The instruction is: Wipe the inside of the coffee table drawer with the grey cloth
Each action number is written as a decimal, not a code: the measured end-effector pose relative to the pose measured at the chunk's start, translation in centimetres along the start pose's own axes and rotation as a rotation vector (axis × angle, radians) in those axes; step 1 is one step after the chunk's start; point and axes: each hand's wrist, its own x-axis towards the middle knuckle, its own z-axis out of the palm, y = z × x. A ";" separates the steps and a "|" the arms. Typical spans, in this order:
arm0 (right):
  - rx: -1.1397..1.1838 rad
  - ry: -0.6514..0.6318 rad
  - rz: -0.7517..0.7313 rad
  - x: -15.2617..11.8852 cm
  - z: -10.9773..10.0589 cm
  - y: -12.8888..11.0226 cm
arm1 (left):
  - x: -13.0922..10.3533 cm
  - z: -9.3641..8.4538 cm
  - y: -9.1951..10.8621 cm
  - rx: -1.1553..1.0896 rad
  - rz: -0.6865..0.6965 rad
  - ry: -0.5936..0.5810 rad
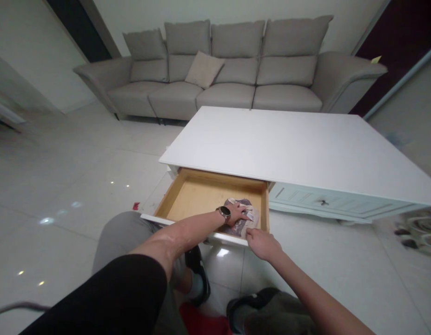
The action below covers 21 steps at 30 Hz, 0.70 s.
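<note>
A pulled-out wooden drawer [201,191] with a white front sticks out of the white coffee table [278,144]. In its front right corner lies a folded brown and beige patterned cloth [239,229]. My left hand [239,213], with a watch at the wrist, rests on this cloth, fingers stretched out and spread. At the drawer's front right, my right hand [263,244] has its fingers curled over the top of the front panel, close to the cloth's edge. Its fingertips are partly hidden.
Behind the table stands a long grey sofa [232,95] with a beige cushion [204,70]. A second drawer [323,202] with a small knob is shut on the right. Below me are my shoes and a red object [203,321]. A red scrap [136,205] lies on the tiled floor.
</note>
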 end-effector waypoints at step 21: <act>-0.004 -0.010 -0.001 -0.2 0.3 0.2 | -19.7 8.3 -13.6 -0.079 -0.435 -0.063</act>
